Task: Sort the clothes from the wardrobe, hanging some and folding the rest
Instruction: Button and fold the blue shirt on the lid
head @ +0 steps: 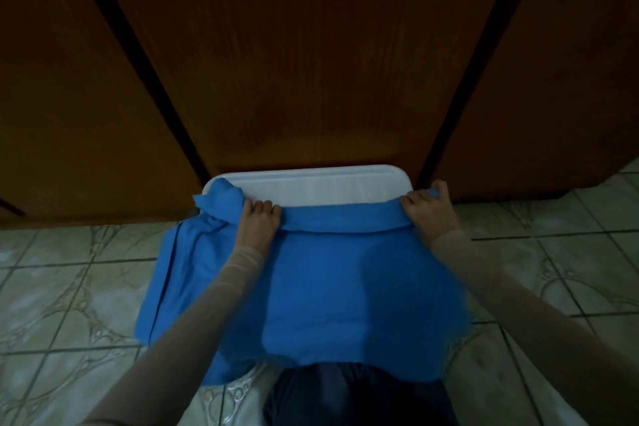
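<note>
A bright blue garment (321,290) is spread over a white plastic stool or table (311,183) in front of me. Its far edge is rolled or folded into a thick band. My left hand (257,220) grips that band left of the middle, fingers curled over the fold. At the band's right end my right hand (430,209) grips the cloth, thumb and fingers wrapped round it. A bunched part of the garment hangs over the white top's left corner (221,199), and cloth drapes down its left side.
Dark brown wardrobe doors (304,55) stand shut right behind the white top. Pale patterned floor tiles (69,304) lie all around. My dark-clothed legs (352,394) show at the bottom, under the garment's near edge.
</note>
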